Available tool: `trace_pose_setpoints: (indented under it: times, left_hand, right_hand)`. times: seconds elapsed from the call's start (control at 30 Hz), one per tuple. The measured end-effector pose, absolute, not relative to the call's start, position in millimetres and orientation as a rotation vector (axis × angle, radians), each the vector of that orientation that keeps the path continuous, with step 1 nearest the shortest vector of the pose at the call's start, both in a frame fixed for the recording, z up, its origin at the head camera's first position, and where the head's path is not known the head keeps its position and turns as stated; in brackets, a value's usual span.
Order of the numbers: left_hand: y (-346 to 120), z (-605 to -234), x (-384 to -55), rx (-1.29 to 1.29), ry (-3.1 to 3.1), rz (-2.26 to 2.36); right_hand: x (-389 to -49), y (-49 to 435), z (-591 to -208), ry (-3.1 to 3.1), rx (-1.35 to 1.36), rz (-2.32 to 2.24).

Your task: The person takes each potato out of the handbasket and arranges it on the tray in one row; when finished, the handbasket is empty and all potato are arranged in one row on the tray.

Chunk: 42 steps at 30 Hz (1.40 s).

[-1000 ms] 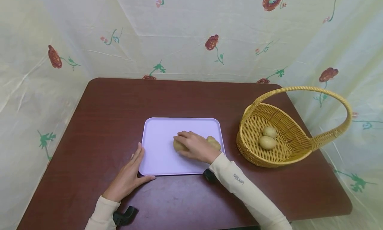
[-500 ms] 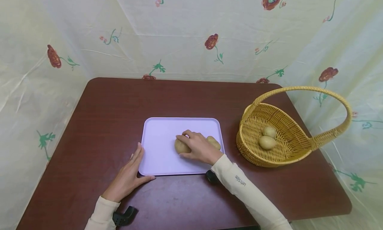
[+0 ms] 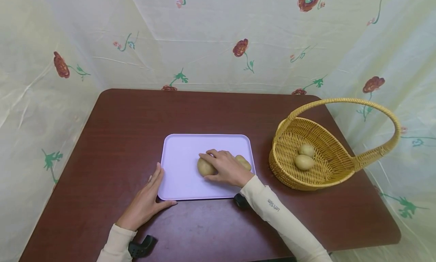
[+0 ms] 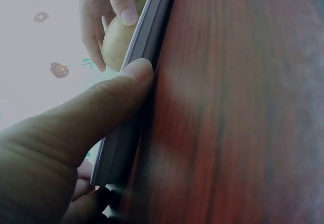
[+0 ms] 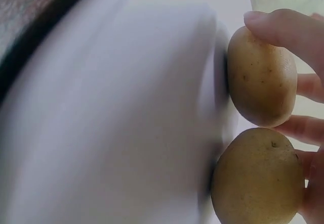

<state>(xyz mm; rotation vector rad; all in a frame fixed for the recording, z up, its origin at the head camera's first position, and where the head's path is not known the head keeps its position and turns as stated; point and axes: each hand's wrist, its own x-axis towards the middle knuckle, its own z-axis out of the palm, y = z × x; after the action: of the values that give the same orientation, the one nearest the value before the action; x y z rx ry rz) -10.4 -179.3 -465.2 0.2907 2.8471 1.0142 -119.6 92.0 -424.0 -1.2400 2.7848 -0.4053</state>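
Note:
On the lilac tray (image 3: 182,178), my right hand (image 3: 226,167) holds a potato (image 3: 204,167), its fingers over the top and its thumb on the near side. The right wrist view shows this potato (image 5: 262,80) low over the tray, with a second potato (image 5: 258,181) close beside it. In the head view another potato (image 3: 243,162) shows behind the right hand, partly covered by it. My left hand (image 3: 144,199) rests at the tray's near left corner, fingers straight along the left edge. Its thumb (image 4: 109,95) presses the near rim in the left wrist view.
To the right stands a wicker basket (image 3: 284,177) with a tall arched handle (image 3: 361,102). Inside it lie two potatoes (image 3: 304,162). Tray and basket stand on a dark brown table (image 3: 136,118). A floral cloth (image 3: 204,35) hangs behind and at the sides.
The right hand with its potato has shifted slightly toward me, and more of the potato shows. The left hand, tray and basket have stayed put.

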Motion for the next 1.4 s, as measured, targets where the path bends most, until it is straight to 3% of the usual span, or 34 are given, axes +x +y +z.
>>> trace_pose_setpoints:
  times: [0.37,0.6,0.83,1.07,1.4]
  left_hand:
    - [-178.4,-465.8,-12.3,0.306,2.850,1.012]
    - [-177.7,-466.1,-12.5,0.316,2.843,1.024]
    - [-178.0,-465.0,-11.6,0.283,2.818,1.033]
    - [-178.4,-463.6,-11.2,0.270,2.816,1.020]
    - [-179.9,-463.8,-11.8,0.284,2.821,1.022]
  right_hand:
    - [-119.7,95.3,-422.7,2.759,-1.197,-0.458]
    - [-111.7,113.1,-400.0,2.896,-1.153,-0.471]
    - [-99.2,163.5,-364.8,3.135,-1.113,-0.574]
    - [-79.6,230.0,-338.9,3.352,-0.830,-0.650]
    - [-82.9,313.8,-345.2,3.349,-0.394,-0.672]
